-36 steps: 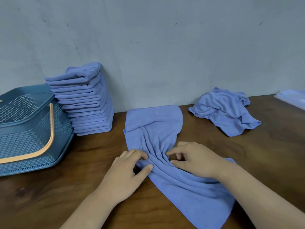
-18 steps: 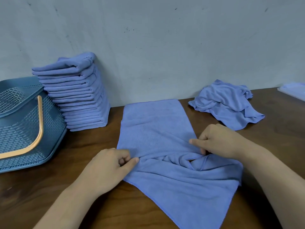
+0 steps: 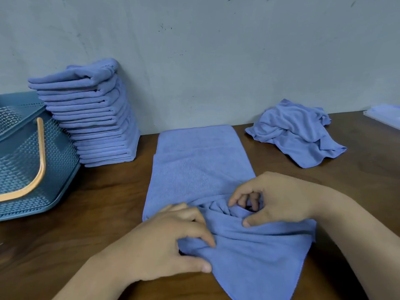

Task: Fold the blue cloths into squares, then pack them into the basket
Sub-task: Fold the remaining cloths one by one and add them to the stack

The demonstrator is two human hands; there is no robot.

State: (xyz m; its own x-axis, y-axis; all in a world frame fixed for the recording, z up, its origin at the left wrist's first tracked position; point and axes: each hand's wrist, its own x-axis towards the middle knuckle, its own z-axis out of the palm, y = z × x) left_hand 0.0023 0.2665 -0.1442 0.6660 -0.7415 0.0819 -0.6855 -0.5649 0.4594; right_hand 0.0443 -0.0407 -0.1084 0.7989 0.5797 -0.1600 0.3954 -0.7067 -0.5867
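Two hands work one cloth (image 3: 201,165) on the table (image 3: 108,202). L hand (image 3: 171,241) is nearest the body, thumb & fingers curled round a ridge of the cloth's near part. R hand (image 3: 275,200), just beyond & to the right of it, pinches the bunched middle betw. thumb & forefinger, other fingers tucked in. Vs 1 s ago: both hands then pinched one gather at the centre, w/ the far half rucked into long creases. Half a sec ago they had pulled apart & that half went flat. Now the far half lies smooth beyond both hands, reaching toward the wall (image 3: 216,61), while the hands have closed in again & L hand has dropped onto the near part. That near part, under & right of the hands, is skewed & creased, its edge running off the frame bottom. Prob. meaning: far half is squared, near half needs straightening next, so this cloth is early in its fold & no square yet. Stack (image 3: 91,118) of folded ones stands far left of L hand, against the wall, just beside the basket (image 3: 26,159) further left. No cloths show in the part of the basket in view, so packing looks not begun. Heap (image 3: 296,135) of unfolded cloth lies beyond R hand to the right, well apart, so more folding is left.
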